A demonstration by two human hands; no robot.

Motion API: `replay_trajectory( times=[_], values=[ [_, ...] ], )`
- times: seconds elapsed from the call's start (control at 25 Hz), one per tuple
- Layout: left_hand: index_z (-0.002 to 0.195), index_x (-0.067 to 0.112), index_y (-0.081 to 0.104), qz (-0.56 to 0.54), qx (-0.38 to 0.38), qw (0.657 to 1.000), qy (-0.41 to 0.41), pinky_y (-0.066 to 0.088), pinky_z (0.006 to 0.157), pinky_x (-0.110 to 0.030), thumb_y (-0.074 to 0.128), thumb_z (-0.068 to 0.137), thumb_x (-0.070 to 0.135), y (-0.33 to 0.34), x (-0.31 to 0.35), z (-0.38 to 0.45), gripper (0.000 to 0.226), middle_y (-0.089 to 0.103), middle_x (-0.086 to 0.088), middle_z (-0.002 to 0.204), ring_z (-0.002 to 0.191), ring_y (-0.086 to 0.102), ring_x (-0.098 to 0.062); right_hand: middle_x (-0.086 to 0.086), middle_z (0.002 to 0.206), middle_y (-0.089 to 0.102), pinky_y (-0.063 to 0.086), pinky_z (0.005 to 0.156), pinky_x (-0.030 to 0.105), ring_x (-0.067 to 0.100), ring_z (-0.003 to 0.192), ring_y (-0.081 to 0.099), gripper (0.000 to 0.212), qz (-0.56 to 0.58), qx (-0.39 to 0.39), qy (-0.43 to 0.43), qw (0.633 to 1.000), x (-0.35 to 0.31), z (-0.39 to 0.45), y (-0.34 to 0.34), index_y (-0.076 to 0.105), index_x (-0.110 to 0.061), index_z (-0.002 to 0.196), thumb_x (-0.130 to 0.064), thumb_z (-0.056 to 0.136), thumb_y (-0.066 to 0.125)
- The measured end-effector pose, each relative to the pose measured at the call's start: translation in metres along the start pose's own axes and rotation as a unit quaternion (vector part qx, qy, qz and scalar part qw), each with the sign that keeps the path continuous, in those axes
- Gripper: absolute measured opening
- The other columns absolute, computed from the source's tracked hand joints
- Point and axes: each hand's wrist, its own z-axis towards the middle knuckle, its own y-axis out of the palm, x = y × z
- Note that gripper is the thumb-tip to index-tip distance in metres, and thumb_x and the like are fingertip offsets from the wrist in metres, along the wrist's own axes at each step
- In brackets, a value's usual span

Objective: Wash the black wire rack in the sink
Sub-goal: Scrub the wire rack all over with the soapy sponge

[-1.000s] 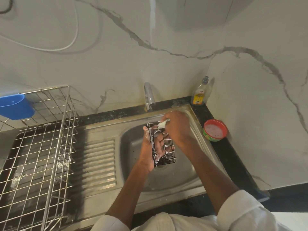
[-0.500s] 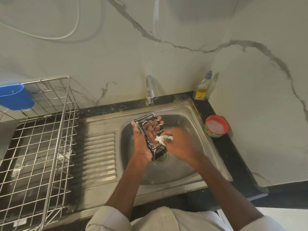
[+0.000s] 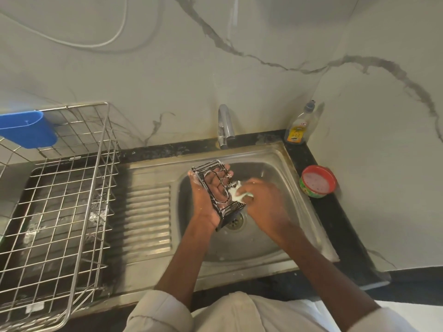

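The black wire rack (image 3: 219, 204), small and soapy, is held tilted over the steel sink (image 3: 271, 238), above the drain. My left hand (image 3: 203, 202) grips it from behind, fingers showing through the wires. My right hand (image 3: 262, 200) is closed on a pale soapy sponge (image 3: 236, 195) pressed against the rack's right side. Foam covers both hands.
The tap (image 3: 225, 127) stands behind the sink, no water seen running. A dish-soap bottle (image 3: 300, 125) and a red-rimmed soap tub (image 3: 317, 180) sit on the black counter at right. A steel dish rack (image 3: 72, 200) with a blue cup (image 3: 27, 129) stands left of the ribbed drainboard (image 3: 148, 216).
My right hand with the sponge moved from the rack's top edge down to its right side. The rack tipped flatter in my left hand.
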Motion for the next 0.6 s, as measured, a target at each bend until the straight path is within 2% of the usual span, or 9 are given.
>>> replay_trajectory(
  times=[0.04, 0.08, 0.16, 0.24, 0.32, 0.36, 0.44, 0.52, 0.6],
  values=[
    [0.141, 0.003, 0.064, -0.001, 0.005, 1.0, 0.003, 0.058, 0.097, -0.04, 0.007, 0.103, 0.077, 0.001, -0.001, 0.001, 0.101, 0.071, -0.017, 0.135, 0.127, 0.067, -0.03, -0.008, 0.098, 0.072, 0.054, 0.081, 0.034, 0.015, 0.087, 0.068, 0.028, 0.015, -0.006, -0.008, 1.0, 0.004, -0.005, 0.0, 0.081, -0.025, 0.092, 0.001, 0.082, 0.074],
    [0.139, 0.003, 0.065, -0.004, 0.005, 1.0, 0.002, 0.061, 0.092, -0.039, 0.008, 0.103, 0.076, 0.003, -0.001, 0.0, 0.099, 0.072, -0.018, 0.134, 0.123, 0.069, -0.031, -0.007, 0.096, 0.073, 0.054, 0.082, 0.035, 0.013, 0.087, 0.067, 0.029, 0.033, -0.015, -0.023, 0.999, 0.002, -0.009, -0.001, 0.081, -0.025, 0.092, 0.0, 0.08, 0.075],
    [0.134, 0.005, 0.068, -0.001, -0.001, 1.0, -0.01, 0.06, 0.087, -0.04, 0.015, 0.105, 0.073, 0.01, -0.004, -0.007, 0.091, 0.073, -0.02, 0.129, 0.11, 0.073, -0.032, -0.009, 0.097, 0.074, 0.054, 0.082, 0.027, 0.007, 0.084, 0.066, 0.029, 0.065, -0.033, -0.037, 0.997, -0.009, -0.005, -0.002, 0.082, -0.026, 0.094, -0.001, 0.08, 0.076],
    [0.125, 0.008, 0.073, 0.023, -0.016, 0.999, -0.021, 0.056, 0.081, -0.039, 0.023, 0.108, 0.067, 0.015, -0.01, -0.013, 0.079, 0.074, -0.019, 0.119, 0.096, 0.072, -0.029, -0.01, 0.1, 0.074, 0.054, 0.079, 0.016, -0.001, 0.081, 0.064, 0.026, 0.093, 0.019, -0.004, 0.995, -0.021, 0.016, -0.004, 0.081, -0.026, 0.099, -0.004, 0.084, 0.075],
    [0.116, 0.009, 0.074, 0.028, -0.039, 0.998, -0.034, 0.057, 0.079, -0.036, 0.024, 0.11, 0.06, 0.021, -0.015, -0.021, 0.072, 0.075, -0.015, 0.108, 0.092, 0.072, -0.025, -0.008, 0.106, 0.076, 0.052, 0.089, 0.018, 0.0, 0.09, 0.065, 0.023, 0.096, 0.103, 0.043, 0.989, -0.033, 0.04, -0.008, 0.08, -0.024, 0.103, -0.008, 0.089, 0.072],
    [0.112, 0.01, 0.074, 0.029, -0.043, 0.998, -0.041, 0.059, 0.075, -0.032, 0.023, 0.112, 0.055, 0.022, -0.017, -0.022, 0.068, 0.077, -0.013, 0.102, 0.088, 0.074, -0.023, -0.008, 0.107, 0.076, 0.05, 0.093, 0.021, 0.001, 0.094, 0.066, 0.023, 0.098, 0.116, 0.044, 0.987, -0.038, 0.047, -0.009, 0.08, -0.024, 0.103, -0.009, 0.09, 0.071],
    [0.106, 0.012, 0.073, 0.031, -0.033, 0.998, -0.048, 0.058, 0.063, -0.027, 0.025, 0.114, 0.045, 0.023, -0.016, -0.023, 0.059, 0.078, -0.008, 0.088, 0.075, 0.075, -0.019, -0.009, 0.104, 0.078, 0.053, 0.094, 0.024, 0.002, 0.094, 0.069, 0.023, 0.115, 0.072, 0.009, 0.991, -0.045, 0.045, -0.006, 0.081, -0.025, 0.102, -0.009, 0.089, 0.071],
    [0.104, 0.015, 0.074, 0.012, -0.019, 0.999, -0.046, 0.055, 0.059, -0.026, 0.027, 0.113, 0.042, 0.017, -0.013, -0.02, 0.055, 0.076, -0.006, 0.082, 0.069, 0.072, -0.018, -0.009, 0.099, 0.078, 0.059, 0.085, 0.028, 0.004, 0.084, 0.072, 0.024, 0.138, 0.024, 0.019, 0.99, -0.045, 0.034, -0.002, 0.081, -0.026, 0.101, -0.009, 0.087, 0.074],
    [0.112, 0.018, 0.075, -0.007, -0.028, 0.999, -0.041, 0.054, 0.067, -0.033, 0.029, 0.113, 0.05, 0.012, -0.011, -0.019, 0.056, 0.075, -0.007, 0.092, 0.079, 0.07, -0.022, -0.009, 0.098, 0.078, 0.055, 0.081, 0.012, 0.002, 0.083, 0.069, 0.024, 0.138, 0.057, 0.06, 0.987, -0.042, 0.034, -0.002, 0.08, -0.025, 0.102, -0.008, 0.087, 0.072]
  ],
)
